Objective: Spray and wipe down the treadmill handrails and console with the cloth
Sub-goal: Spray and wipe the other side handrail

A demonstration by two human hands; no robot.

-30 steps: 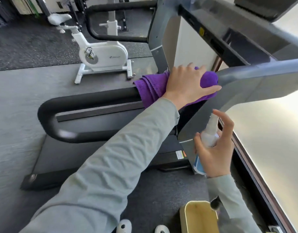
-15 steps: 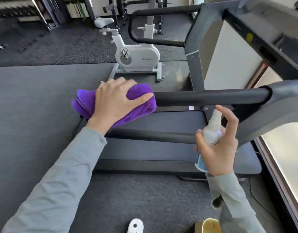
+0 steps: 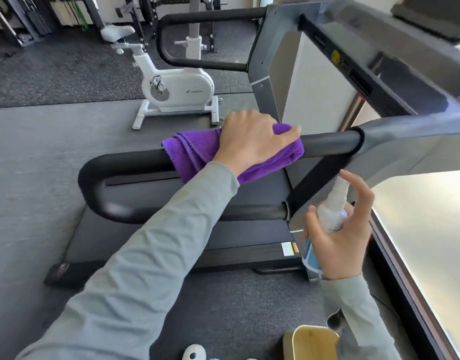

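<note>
Meanwhile, a purple cloth (image 3: 195, 154) was pressed on the near treadmill handrail (image 3: 327, 144) at the centre of the frame.

The left hand (image 3: 249, 141) lay on top of the cloth, its fingers curled over the fold and round the black rail, thumb stretched along it toward the grey upright. At lower right the right hand (image 3: 337, 242) gripped a spray bottle (image 3: 330, 216) upright just below the rail, thumb and lower fingers wrapped round it, the forefinger raised beside the white nozzle. A white exercise bike (image 3: 177, 89) stood on the floor in the upper middle, well apart, and the far handrail (image 3: 205, 15) crossed the top.
</note>
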